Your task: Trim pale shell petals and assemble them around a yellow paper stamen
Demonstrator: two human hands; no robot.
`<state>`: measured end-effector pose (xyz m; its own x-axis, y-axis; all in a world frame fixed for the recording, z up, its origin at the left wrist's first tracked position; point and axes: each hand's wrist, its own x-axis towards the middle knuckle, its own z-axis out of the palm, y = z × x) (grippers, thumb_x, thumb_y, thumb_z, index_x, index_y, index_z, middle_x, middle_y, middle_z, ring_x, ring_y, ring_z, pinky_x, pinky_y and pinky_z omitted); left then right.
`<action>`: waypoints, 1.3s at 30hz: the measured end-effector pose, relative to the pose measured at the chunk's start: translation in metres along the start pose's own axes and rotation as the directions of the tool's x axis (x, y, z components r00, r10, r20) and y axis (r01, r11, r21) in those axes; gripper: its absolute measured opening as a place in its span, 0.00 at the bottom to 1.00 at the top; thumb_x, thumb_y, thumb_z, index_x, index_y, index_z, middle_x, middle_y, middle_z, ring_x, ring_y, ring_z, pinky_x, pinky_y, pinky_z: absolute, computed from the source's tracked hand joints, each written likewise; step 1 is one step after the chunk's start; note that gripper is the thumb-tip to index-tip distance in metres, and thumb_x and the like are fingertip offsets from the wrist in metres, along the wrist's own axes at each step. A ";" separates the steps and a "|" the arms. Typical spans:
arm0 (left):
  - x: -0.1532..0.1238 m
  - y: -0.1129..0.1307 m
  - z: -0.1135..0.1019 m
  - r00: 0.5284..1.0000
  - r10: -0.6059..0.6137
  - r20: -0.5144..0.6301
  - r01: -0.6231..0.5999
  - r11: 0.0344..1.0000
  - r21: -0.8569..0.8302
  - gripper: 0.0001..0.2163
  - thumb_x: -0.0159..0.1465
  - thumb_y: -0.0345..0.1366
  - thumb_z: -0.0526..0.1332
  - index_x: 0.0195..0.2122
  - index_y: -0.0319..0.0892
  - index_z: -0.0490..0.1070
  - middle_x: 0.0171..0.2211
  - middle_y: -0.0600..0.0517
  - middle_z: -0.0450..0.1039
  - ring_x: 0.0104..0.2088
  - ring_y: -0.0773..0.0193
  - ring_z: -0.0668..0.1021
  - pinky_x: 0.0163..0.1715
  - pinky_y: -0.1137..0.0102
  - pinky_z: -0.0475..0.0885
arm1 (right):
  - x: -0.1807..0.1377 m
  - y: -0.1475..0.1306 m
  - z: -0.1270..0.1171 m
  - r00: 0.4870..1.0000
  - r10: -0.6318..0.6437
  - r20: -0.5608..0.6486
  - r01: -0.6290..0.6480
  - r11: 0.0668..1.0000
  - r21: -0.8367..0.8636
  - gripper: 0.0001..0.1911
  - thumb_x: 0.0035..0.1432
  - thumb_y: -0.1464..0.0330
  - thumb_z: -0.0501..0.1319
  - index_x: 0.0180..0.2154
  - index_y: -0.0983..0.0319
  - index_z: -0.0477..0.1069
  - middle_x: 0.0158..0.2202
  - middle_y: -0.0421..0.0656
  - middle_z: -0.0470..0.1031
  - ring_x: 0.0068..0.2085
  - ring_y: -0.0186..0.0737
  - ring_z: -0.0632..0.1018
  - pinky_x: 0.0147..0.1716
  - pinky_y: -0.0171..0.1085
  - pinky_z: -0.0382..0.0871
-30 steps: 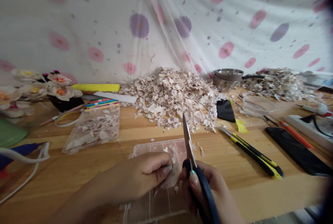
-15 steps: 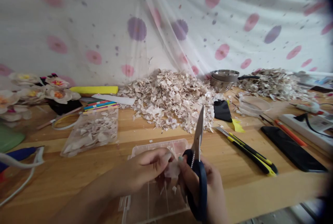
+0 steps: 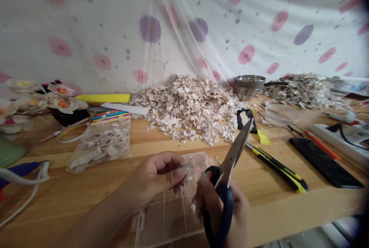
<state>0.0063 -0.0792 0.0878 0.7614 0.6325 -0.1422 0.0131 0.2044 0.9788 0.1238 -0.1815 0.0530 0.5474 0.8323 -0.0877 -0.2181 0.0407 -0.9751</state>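
One pair of scissors (image 3: 229, 165) sits in your right hand (image 3: 240, 207) at five o'clock, angled toward one, apparently to clear your left hand (image 3: 161, 173), which pinches narrowly, contents unclear. Beneath, at six, a compartment box (image 3: 174, 222) sits, likely for easy reach; pale flakes (image 3: 190, 104) heap at twelve.

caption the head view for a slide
Scissors in right hand, left hand over a clear divided box, pale flakes heaped behind.

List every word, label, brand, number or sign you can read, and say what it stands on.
No text can be read anywhere.
White power strip: any print is too blurred to read.
Scissors, utility knife, black phone: no lettering can be made out.
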 end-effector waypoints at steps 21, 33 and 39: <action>0.002 -0.006 0.002 0.994 -0.056 0.094 0.069 0.987 -0.142 0.17 0.50 0.45 0.69 0.33 0.38 0.71 0.26 0.52 0.72 0.24 0.70 0.71 0.25 0.76 0.64 | 0.007 0.005 0.013 0.985 -0.091 -0.147 0.093 0.996 0.005 0.18 0.49 0.54 0.62 0.23 0.60 0.63 0.13 0.34 0.61 0.14 0.29 0.63 0.12 0.28 0.59; -0.001 0.001 0.014 1.000 -0.009 -0.015 0.007 0.987 -0.160 0.10 0.52 0.41 0.69 0.28 0.39 0.76 0.25 0.53 0.74 0.25 0.69 0.71 0.28 0.75 0.66 | 0.004 0.008 0.023 0.954 -0.212 -0.214 0.235 0.968 0.085 0.09 0.54 0.62 0.61 0.29 0.60 0.66 0.18 0.37 0.70 0.18 0.31 0.71 0.16 0.28 0.67; -0.003 0.002 0.011 0.995 0.042 -0.086 -0.048 0.997 -0.068 0.07 0.56 0.38 0.66 0.32 0.41 0.77 0.26 0.53 0.75 0.26 0.69 0.73 0.29 0.75 0.67 | 0.007 0.006 0.025 0.967 -0.221 -0.125 0.237 0.963 0.132 0.13 0.52 0.59 0.63 0.28 0.61 0.65 0.18 0.36 0.69 0.18 0.29 0.70 0.16 0.27 0.65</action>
<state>0.0108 -0.0885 0.0922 0.7025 0.7027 -0.1131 -0.0677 0.2242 0.9722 0.1063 -0.1614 0.0521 0.6784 0.7271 0.1050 -0.1873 0.3093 -0.9323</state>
